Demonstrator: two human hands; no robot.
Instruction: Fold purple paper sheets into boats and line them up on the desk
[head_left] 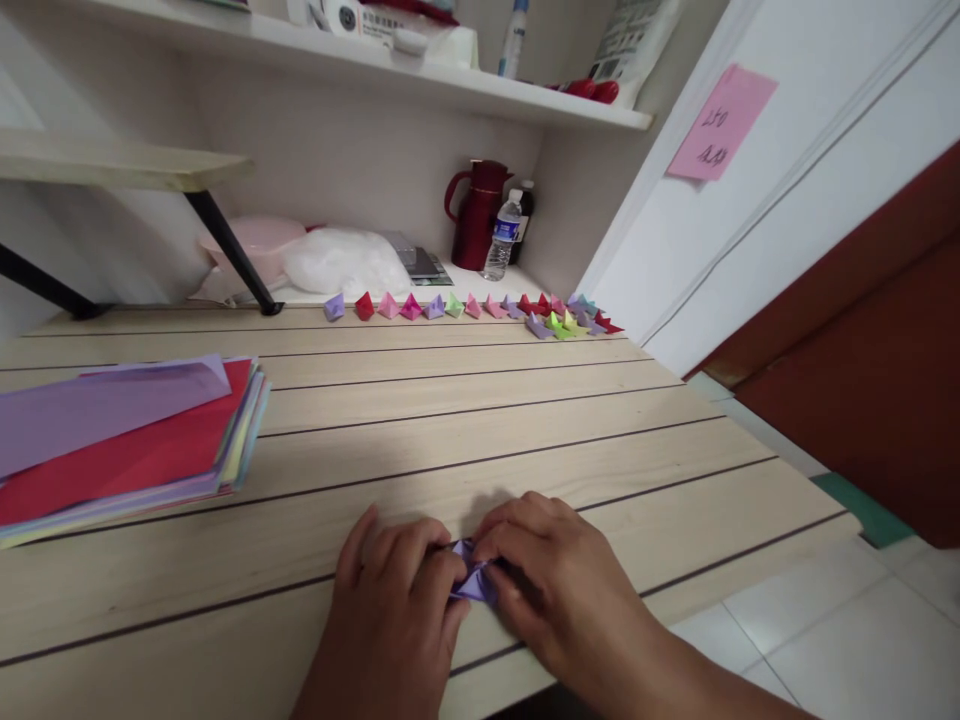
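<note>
A small purple origami boat [474, 582] lies between my two hands near the front edge of the table, partly hidden by fingers. My left hand [405, 590] grips its left side with thumb and forefinger, the other fingers curled against the tabletop. From the right, my right hand [559, 580] pinches the folded paper between thumb and fingers. Along the table's back edge runs a row of finished paper boats, among them a purple one [334, 307], a red one [364, 306] and a bright green one [557, 326].
A stack of coloured paper sheets [150, 440] lies at the left. Behind the boats stand a dark red thermos jug [480, 215], a water bottle [503, 238] and a white plastic bag [345, 262]. A small raised stand [112, 162] rests at the back left.
</note>
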